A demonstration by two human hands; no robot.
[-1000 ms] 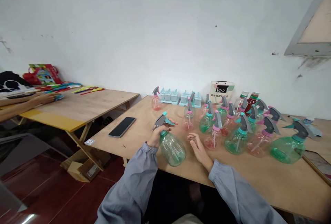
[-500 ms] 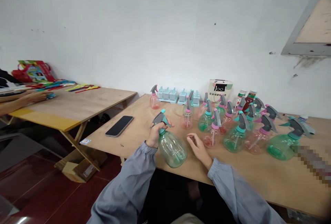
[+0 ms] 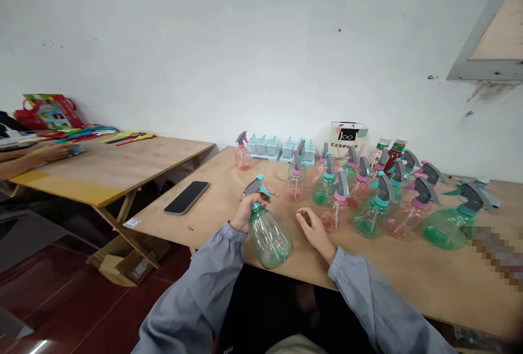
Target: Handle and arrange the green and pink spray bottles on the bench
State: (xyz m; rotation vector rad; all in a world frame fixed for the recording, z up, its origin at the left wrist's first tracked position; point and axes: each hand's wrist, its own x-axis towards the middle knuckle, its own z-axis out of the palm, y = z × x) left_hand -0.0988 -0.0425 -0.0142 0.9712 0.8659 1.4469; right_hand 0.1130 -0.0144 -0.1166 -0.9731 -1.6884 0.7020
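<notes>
My left hand (image 3: 244,212) is wrapped around the neck of a green spray bottle (image 3: 270,238), just under its grey and teal trigger head. The bottle is slightly tilted, its base near the table's front edge; whether it touches the wood I cannot tell. To its right, my right hand (image 3: 314,230) holds nothing, loosely curved with thumb and fingers a little apart. Nearest this hand is a pink spray bottle (image 3: 334,217). Behind and right of it stand several more pink and green spray bottles, including a large green spray bottle (image 3: 443,229) at the right.
A black phone (image 3: 187,197) lies on the wooden table (image 3: 229,179). Along the wall stand a lone pink bottle (image 3: 243,159), pale blue popsicle moulds (image 3: 267,148) and a paper bag (image 3: 347,139). Another person's hands (image 3: 53,152) rest over a second table (image 3: 122,169) at left.
The green bottle in my left hand has dropped slightly and stands a little more upright. My right hand has hardly moved.
</notes>
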